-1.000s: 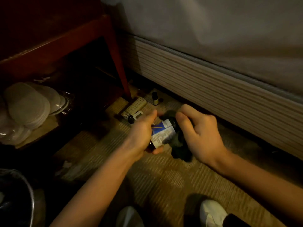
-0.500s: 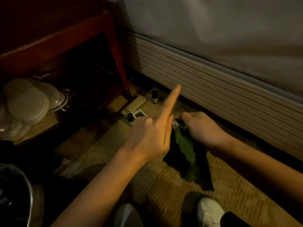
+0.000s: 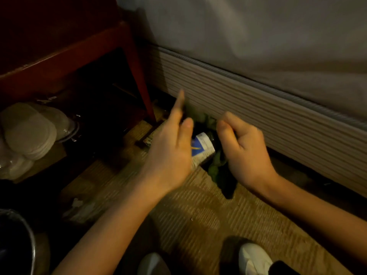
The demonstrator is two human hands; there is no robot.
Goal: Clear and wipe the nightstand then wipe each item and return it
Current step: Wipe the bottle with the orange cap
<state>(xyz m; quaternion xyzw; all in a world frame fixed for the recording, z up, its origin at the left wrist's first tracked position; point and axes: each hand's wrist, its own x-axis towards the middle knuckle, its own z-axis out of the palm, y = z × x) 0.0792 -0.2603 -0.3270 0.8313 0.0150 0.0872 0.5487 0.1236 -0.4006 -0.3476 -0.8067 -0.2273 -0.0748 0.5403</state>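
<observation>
Mostly I see the bed [image 3: 258, 56], its pale sheet hanging over a ribbed mattress edge that fills the upper right. To the left stands the dark red nightstand [image 3: 75, 48], one leg coming down to the woven carpet [image 3: 198, 215]. Under it, on the lower shelf, lies a stack of pale round pads [image 3: 29, 133] in clear wrapping. A dark bin [image 3: 17, 245] with a metal rim sits at the bottom left corner, and two white shoes [image 3: 254, 259] show at the bottom edge.

My left hand [image 3: 170, 153] is over the bottle, forefinger stretched straight out and blurred, thumb raised; its other fingers are hidden, so I cannot tell whether its grip closes on anything. My right hand [image 3: 244, 149] has its fingers curled, its grip bunching the dark green cloth [image 3: 216, 169], which trails down onto the carpet.

Between the two hands lies the dark bottle [image 3: 202, 149], tilted on its side low over the carpet near the bed. Its label is white with a blue patch and a yellow mark; there is small print, but it is too blurred for me to read.
</observation>
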